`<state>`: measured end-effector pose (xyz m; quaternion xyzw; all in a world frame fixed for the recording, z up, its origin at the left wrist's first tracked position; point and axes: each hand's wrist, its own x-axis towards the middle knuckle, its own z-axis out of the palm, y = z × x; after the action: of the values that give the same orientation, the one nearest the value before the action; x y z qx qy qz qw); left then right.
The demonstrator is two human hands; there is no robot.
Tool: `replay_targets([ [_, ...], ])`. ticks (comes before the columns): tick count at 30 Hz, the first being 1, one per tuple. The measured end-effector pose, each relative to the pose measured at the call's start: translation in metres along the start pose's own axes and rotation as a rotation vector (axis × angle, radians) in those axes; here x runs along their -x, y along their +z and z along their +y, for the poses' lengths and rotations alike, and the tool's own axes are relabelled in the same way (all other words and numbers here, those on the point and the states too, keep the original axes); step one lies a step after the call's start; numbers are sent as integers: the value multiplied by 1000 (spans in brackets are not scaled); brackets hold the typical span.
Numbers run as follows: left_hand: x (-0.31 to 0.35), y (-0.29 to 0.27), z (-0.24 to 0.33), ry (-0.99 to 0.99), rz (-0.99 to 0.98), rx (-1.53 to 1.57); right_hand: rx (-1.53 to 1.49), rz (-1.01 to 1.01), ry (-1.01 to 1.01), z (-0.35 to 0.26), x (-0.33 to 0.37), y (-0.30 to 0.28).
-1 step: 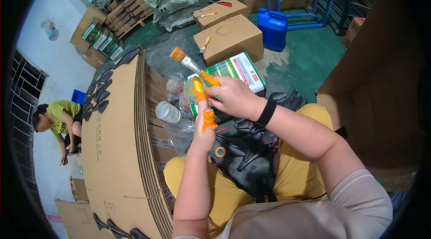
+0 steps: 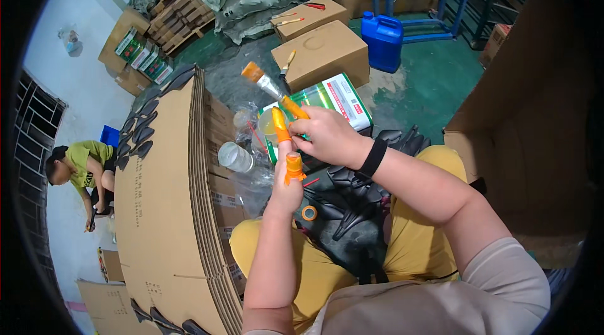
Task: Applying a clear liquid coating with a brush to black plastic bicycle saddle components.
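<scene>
My right hand [image 2: 330, 139] is closed around the orange handle of a paintbrush [image 2: 272, 89], whose orange-stained bristles point up and left. Its fingertips touch or nearly touch the index finger of my left hand [image 2: 286, 191]. Orange tape [image 2: 281, 124] wraps that stretched-out index finger, and more orange tape covers the thumb, which stands apart. The left hand's other fingers are mostly hidden. Behind the left hand stands a clear plastic cup [image 2: 267, 122] with yellowish contents. A roll of orange tape [image 2: 309, 213] lies below my hands, beside several black, curved pieces [image 2: 352, 209].
Stacked cardboard sheets [image 2: 163, 196] stand at left, bearing black pieces. A green-and-white tin [image 2: 345, 99], clear container [image 2: 236, 157], blue jerrycan [image 2: 382, 42] and carton [image 2: 324, 52] lie ahead. A large open box [image 2: 516, 121] is at right; a person [image 2: 88, 171] crouches far left.
The paintbrush has shifted very slightly to the right, its bristle end a little lower. My left thumb has moved marginally; everything else looks the same.
</scene>
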<state>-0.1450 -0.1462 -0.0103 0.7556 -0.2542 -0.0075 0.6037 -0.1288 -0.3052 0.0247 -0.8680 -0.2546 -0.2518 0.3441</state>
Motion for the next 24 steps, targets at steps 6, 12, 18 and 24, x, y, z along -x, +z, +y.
replay_targets([
  [6,0,4,30,41,8,-71,-538,-3,290,-2,-2,4],
  [12,1,3,13,122,96,-178,-830,-16,400,-13,2,3],
  [18,0,7,19,11,142,312,-582,81,261,-33,7,3],
  [24,-10,20,43,34,289,779,-475,201,104,-36,4,4],
])
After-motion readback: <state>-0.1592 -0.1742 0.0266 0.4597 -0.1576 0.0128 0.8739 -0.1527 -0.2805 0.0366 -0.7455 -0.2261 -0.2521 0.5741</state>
